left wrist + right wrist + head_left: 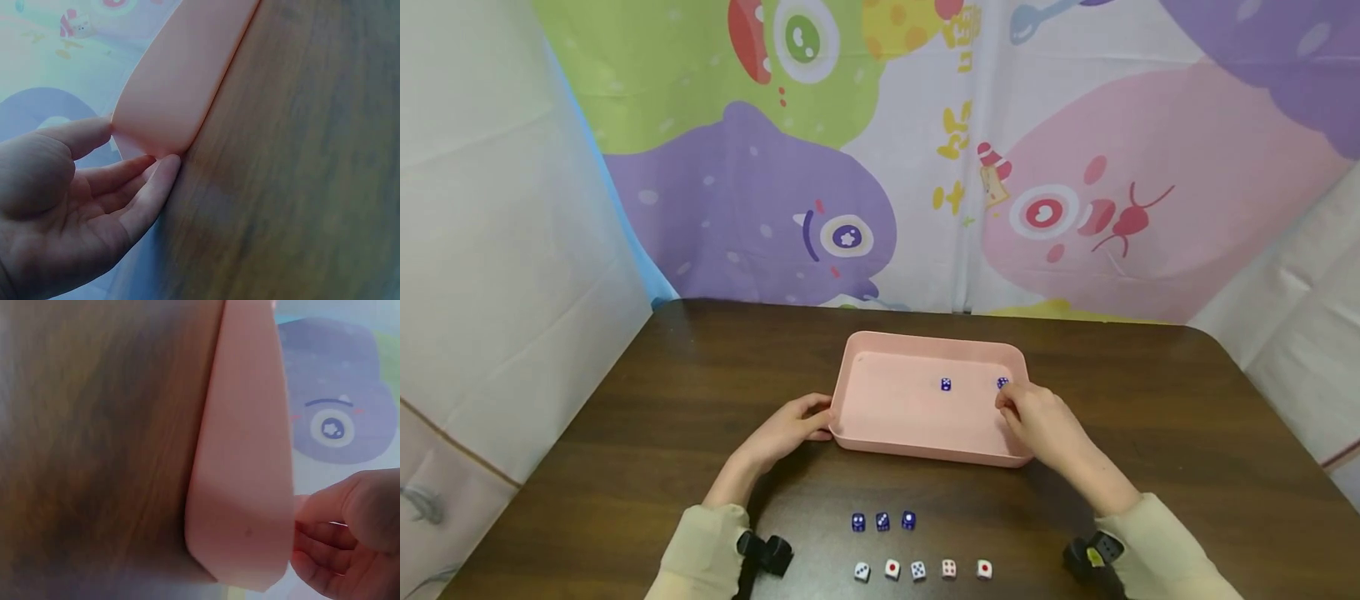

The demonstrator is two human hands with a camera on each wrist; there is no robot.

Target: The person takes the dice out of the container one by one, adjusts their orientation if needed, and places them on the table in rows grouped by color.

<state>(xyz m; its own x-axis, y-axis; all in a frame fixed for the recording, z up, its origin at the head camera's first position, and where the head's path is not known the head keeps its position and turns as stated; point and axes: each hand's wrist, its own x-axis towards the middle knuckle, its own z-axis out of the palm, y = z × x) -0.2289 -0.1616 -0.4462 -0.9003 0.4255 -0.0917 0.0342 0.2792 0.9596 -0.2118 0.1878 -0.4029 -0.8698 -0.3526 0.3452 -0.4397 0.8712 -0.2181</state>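
Note:
A pink tray (925, 454) with raised sides stands on the brown table. My left hand (797, 423) holds its near left corner; in the left wrist view the thumb touches the rim and the fingers (165, 172) press low on the side wall. My right hand (1041, 421) reaches over the tray's right side, its fingertips down beside a blue die (1003, 382) that it partly covers. The right wrist view hides those fingertips behind the tray wall (244, 444), so whether they pinch the die cannot be told. Another blue die (946, 384) lies right of the tray's middle.
On the table before the tray lies a row of three blue dice (882, 522). Closer to me is a row of several white dice (918, 571). A cartoon-printed curtain (925, 167) hangs behind the table's far edge, with white cloth (512, 208) at the sides.

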